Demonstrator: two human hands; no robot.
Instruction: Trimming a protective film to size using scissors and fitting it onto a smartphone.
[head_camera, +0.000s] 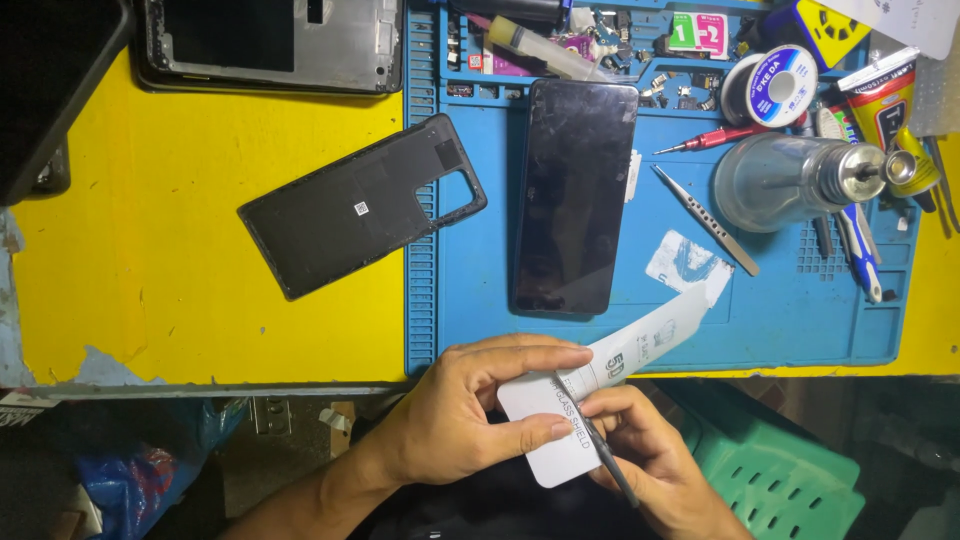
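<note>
My left hand (470, 405) grips a white flat screen-protector packet (545, 420) near the table's front edge, thumb and fingers pinching its left end. My right hand (650, 455) holds the packet from below together with a thin dark tool (605, 450) laid across it. A white flap or sleeve (660, 330) sticks up from the packet toward the blue mat. A black phone (573, 195) lies screen-up on the blue work mat (800, 320), just beyond my hands. A black phone back cover (362, 205) lies tilted, half on the yellow table (180, 250).
Metal tweezers (705, 218), a red screwdriver (715, 138), a clear dispenser bottle (790, 180), a solder spool (772, 85), tubes and small parts crowd the mat's back and right. A grey device frame (270, 45) lies at the back left. A green plastic crate (780, 470) stands below the table.
</note>
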